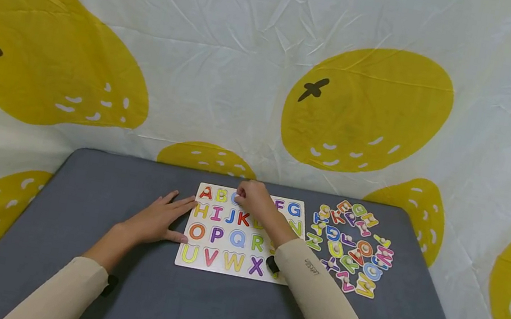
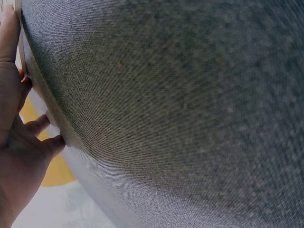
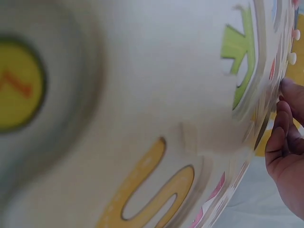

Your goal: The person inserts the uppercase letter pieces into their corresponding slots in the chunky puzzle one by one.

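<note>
A white wooden alphabet puzzle board (image 1: 221, 265) lies on the dark table. My left hand (image 1: 157, 221) is at its left edge, fingers spread, with fingertips and thumb touching the rim; the left wrist view shows those fingers (image 2: 9, 38) along the edge. Over the top row, my right hand (image 1: 255, 202) pinches a letter puzzle piece at the C spot; the fingers hide most of it. The right wrist view has this hand (image 3: 287, 142) low against the board, thumb and fingertips together. Knobbed letters A (image 1: 206, 192) and B (image 1: 222, 195) sit in their places to its left.
A loose heap of colourful knobbed letter pieces (image 1: 349, 264) lies on the table (image 1: 208, 311), right of the board. My right forearm (image 1: 311, 278) crosses the board's lower right corner. Behind the table hangs a white cloth (image 1: 226, 91) with yellow fruit prints.
</note>
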Demonstrator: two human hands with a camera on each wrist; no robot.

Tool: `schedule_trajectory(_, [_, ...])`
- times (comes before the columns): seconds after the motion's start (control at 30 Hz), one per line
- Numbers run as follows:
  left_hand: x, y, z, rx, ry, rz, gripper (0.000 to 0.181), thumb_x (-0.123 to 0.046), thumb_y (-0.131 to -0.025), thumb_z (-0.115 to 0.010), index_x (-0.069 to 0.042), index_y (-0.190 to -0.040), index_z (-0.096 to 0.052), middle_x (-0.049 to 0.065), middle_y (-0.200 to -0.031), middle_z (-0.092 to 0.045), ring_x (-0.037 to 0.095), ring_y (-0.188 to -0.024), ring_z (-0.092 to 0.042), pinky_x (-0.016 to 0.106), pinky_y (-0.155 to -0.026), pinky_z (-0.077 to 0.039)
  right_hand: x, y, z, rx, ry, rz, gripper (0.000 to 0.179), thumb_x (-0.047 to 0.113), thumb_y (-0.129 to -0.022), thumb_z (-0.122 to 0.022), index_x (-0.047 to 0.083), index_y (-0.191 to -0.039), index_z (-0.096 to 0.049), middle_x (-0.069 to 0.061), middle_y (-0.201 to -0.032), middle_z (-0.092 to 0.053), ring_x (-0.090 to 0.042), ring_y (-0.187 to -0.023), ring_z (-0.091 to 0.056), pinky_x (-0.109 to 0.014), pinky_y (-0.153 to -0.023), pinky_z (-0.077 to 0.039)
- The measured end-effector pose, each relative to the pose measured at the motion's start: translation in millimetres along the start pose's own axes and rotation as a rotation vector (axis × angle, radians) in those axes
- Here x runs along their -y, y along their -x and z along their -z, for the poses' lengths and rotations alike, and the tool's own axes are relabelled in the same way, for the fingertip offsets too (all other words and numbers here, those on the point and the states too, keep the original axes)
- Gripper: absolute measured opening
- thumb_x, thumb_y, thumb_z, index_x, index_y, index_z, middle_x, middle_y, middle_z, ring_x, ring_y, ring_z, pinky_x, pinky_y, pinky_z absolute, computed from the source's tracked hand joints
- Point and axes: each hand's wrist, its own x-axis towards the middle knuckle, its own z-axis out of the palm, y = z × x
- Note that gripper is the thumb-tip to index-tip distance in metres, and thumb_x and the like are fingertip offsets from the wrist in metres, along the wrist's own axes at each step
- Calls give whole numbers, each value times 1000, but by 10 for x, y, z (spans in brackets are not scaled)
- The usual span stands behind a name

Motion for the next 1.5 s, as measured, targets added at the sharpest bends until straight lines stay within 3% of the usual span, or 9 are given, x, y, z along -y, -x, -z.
schedule_trajectory(0.33, [29,15,-12,-3,6,2,101,-62,-84,-75,-18,-164,-32,5,-170,-31,51,-155,-19,73,-119,-21,-8,-2,-16,16,-104,-29,11,21,-98,-73,12,-93,-68,-1,-85,-62,-15,-80,-56,-26,-72,-47])
schedule_trajectory(0.7, [22,-8,-18,-15,-5,-15,100,-60,-85,-76,-17,-164,-32,6,-169,-32,52,-155,-19,74,-118,-22,-40,-25,-18,52,-80,-8,10,20,-99,-72,11,-103,-71,-3,-93,-65,-17,-85,-58,-28,-77,-50])
schedule_trajectory(0.93, [25,-10,-41,-12,1,-12,101,-62,-84,-75,-18,-164,-32,6,-170,-31,51,-155,-18,73,-119,-22,-99,127,103,13,-116,11,18,18,-99,-72,9,-114,-72,-4,-100,-67,-18,-91,-59,-33,-85,-53])
schedule_trajectory(1.17, [13,-13,-43,-11,-6,-9,101,-61,-84,-76,-18,-164,-32,6,-170,-31,51,-155,-19,73,-119,-22,-414,368,383,-54,-150,58,18,13,-98,-72,4,-114,-74,-6,-101,-71,-21,-93,-64,-38,-86,-55])
schedule_trajectory(1.5, [9,0,-27,-5,-2,3,100,-61,-85,-76,-18,-164,-32,6,-170,-32,50,-156,-19,73,-119,-21,-1130,807,824,-128,-126,-6,26,14,-99,-71,2,-121,-72,-13,-112,-73,-30,-102,-68,-49,-92,-56])
